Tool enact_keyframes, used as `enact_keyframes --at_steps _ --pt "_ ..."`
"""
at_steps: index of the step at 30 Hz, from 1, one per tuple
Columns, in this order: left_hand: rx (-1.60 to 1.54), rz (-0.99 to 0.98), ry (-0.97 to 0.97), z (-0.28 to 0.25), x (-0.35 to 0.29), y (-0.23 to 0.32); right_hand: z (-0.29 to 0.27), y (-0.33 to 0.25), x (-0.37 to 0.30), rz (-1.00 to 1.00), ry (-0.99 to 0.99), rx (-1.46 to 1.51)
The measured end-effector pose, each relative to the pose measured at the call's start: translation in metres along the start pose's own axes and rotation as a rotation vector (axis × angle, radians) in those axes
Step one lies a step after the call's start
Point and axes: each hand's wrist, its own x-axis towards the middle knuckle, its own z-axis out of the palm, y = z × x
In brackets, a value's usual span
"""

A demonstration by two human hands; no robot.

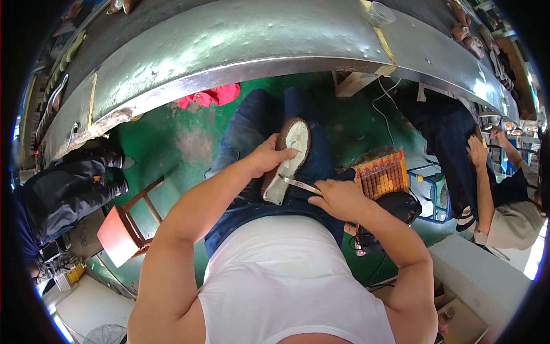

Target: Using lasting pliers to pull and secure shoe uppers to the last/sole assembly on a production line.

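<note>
On the near side of the metal bench (246,35), the left hand (267,159) is clamping a brown shoe (297,136), which is lying sole-up over blue trousers (318,146). Farther from the bench, the right hand (339,198) is gripping a metal tool (302,185), its end reaching over the shoe. Red cloth (213,96) is lying by the bench's near edge.

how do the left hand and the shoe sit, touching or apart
Touching. The head view shows it: the left hand grips the side of the shoe, its thumb lying across the pale face.
</note>
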Motion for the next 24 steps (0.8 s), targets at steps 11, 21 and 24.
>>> enact_keyframes --at_steps 11,21,24 --pt "0.271 0.269 -0.046 -0.003 -0.042 -0.062 -0.016 0.03 0.002 0.327 -0.425 0.655" --pt "0.503 0.437 0.209 0.002 -0.03 -0.067 0.012 0.023 0.022 0.083 0.139 0.199" --pt "0.458 0.251 0.2 0.0 -0.05 -0.032 0.003 0.036 0.005 0.169 0.155 0.45"
